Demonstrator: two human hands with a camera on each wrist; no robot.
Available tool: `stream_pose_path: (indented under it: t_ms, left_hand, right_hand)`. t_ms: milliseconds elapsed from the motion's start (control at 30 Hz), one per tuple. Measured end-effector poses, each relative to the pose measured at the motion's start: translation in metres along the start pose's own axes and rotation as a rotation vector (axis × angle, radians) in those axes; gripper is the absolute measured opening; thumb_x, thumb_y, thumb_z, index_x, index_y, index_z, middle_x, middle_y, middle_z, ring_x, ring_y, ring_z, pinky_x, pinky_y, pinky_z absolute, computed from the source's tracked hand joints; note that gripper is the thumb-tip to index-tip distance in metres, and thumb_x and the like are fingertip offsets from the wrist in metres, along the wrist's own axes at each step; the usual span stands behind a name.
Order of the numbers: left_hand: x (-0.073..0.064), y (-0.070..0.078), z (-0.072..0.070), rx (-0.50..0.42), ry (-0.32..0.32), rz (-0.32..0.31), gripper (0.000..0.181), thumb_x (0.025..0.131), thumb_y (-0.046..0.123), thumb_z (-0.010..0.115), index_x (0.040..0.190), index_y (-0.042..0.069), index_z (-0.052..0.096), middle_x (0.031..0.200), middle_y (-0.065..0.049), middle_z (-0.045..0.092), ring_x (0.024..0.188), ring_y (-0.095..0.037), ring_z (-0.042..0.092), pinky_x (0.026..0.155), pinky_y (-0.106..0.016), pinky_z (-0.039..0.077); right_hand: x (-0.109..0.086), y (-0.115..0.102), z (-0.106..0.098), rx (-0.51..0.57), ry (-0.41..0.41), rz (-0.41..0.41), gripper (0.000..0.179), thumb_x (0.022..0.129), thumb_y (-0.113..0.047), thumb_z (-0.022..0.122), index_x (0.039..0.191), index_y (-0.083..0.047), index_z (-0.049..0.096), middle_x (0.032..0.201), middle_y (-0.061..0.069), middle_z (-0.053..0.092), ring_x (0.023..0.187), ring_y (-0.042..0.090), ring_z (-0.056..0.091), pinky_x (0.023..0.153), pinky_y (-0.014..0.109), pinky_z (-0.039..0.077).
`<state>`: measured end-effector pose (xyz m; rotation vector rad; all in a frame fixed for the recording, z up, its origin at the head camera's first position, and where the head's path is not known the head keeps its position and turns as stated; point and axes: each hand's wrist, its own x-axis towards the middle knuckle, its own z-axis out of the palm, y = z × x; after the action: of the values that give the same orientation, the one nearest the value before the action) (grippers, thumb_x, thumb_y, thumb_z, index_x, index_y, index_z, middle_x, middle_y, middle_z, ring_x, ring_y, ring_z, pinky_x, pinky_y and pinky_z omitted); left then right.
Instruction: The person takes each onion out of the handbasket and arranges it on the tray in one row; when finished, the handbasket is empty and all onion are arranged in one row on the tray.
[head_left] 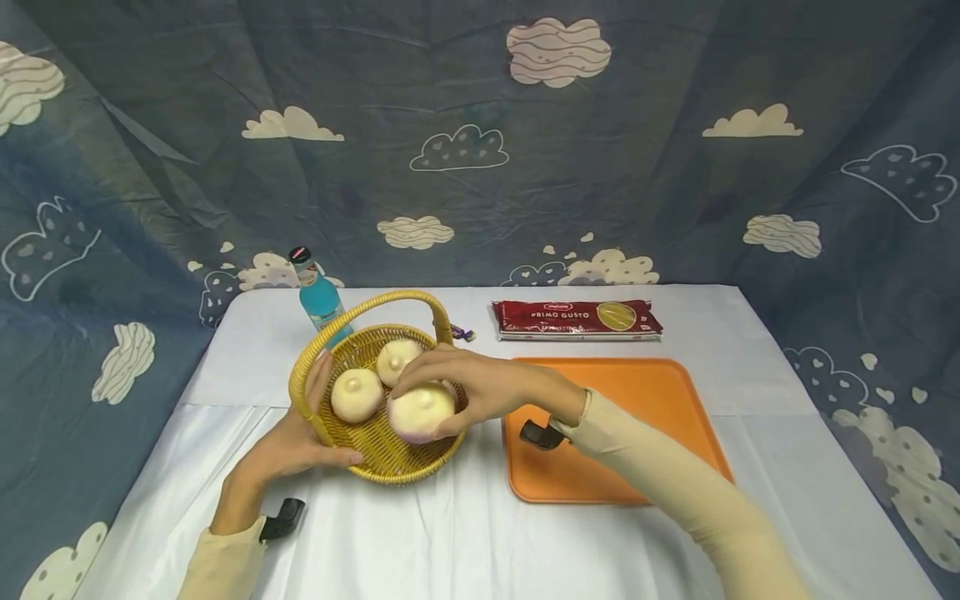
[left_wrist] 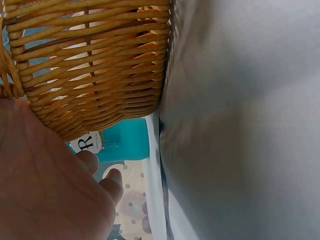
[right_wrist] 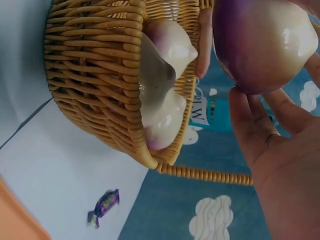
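Observation:
A yellow wicker basket [head_left: 397, 477] with an arched handle stands on the white cloth. My left hand [head_left: 288, 442] holds its left side, thumb near the front rim and fingers along the outer wall. Over the basket's right part, my right hand [head_left: 480, 383] grips a white and purple turnip [head_left: 422, 412] between thumb and fingers. In the right wrist view this turnip [right_wrist: 265, 45] is above the rim. More turnips lie inside, one at the left [head_left: 357, 396] and one at the back [head_left: 399, 360]; a shaded one [right_wrist: 154, 82] shows in the right wrist view.
A blue bottle [head_left: 321, 300] with a dark cap stands behind the basket on the left. A purple-wrapped candy [head_left: 463, 334] lies behind it on the right. An orange tray [head_left: 622, 417] sits to the right, beneath my right forearm. Behind the tray is a red spaghetti packet [head_left: 577, 321].

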<state>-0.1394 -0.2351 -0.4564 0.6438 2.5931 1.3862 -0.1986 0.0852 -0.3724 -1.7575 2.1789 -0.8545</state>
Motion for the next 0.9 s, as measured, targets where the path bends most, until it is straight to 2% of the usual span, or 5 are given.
stream_pose_path:
  t_ms: [167,400,667,900]
  left_hand:
    - [0.0,-0.001,0.001,0.0,0.001,-0.004,0.15,0.061,0.023,0.098,0.16,0.022,-0.015,0.166,-0.014,-0.018,0.152,-0.044,-0.007,0.115,-0.071,0.006]
    - [0.0,-0.002,0.001,-0.007,0.001,-0.001,0.15,0.061,0.023,0.098,0.16,0.018,-0.015,0.166,-0.015,-0.018,0.152,-0.045,-0.008,0.115,-0.071,0.005]
    - [0.0,-0.004,0.001,0.008,0.006,0.011,0.149,0.061,0.022,0.097,0.16,0.012,-0.015,0.166,-0.017,-0.018,0.151,-0.047,-0.011,0.114,-0.073,0.004]
    - [0.001,-0.005,0.001,0.017,0.01,0.03,0.149,0.061,0.022,0.097,0.16,0.011,-0.014,0.165,-0.019,-0.018,0.15,-0.048,-0.011,0.114,-0.073,0.003]
  right_hand:
    - [-0.01,-0.002,-0.001,0.006,0.03,0.041,0.058,0.086,-0.036,0.077,0.139,-0.024,0.057,0.14,-0.008,0.054,0.132,0.01,0.044,0.114,0.037,0.034]
    - [-0.028,0.0,-0.002,0.021,0.102,0.04,0.058,0.085,-0.034,0.079,0.138,-0.024,0.057,0.139,-0.008,0.054,0.132,0.011,0.043,0.112,0.037,0.036]
    - [-0.052,0.0,-0.002,0.055,0.132,0.169,0.059,0.083,-0.032,0.079,0.138,-0.031,0.059,0.139,-0.008,0.05,0.129,0.011,0.042,0.106,0.04,0.043]
    - [-0.072,0.005,-0.001,0.076,0.169,0.208,0.057,0.083,-0.032,0.081,0.136,-0.032,0.06,0.138,-0.009,0.052,0.127,0.012,0.044,0.103,0.04,0.044]
